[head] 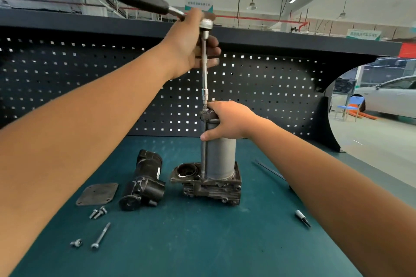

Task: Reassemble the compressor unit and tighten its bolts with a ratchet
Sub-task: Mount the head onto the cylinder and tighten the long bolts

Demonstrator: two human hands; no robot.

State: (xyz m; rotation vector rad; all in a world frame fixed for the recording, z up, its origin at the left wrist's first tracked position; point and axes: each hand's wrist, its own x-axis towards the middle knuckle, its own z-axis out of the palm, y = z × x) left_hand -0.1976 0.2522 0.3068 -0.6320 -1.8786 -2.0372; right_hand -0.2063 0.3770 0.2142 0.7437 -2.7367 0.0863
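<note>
Vertically, ratchet between left fingers, above compressor

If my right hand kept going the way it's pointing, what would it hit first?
The grey cylinder: your right hand grips its upper end, so there is no gap. Just past its fingers stands the ratchet extension, though depth is unclear.

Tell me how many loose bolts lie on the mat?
4. Two short bolts side by side below the flat plate, another short bolt nearer the camera, a long bolt beside it. Others may be hidden.
</note>
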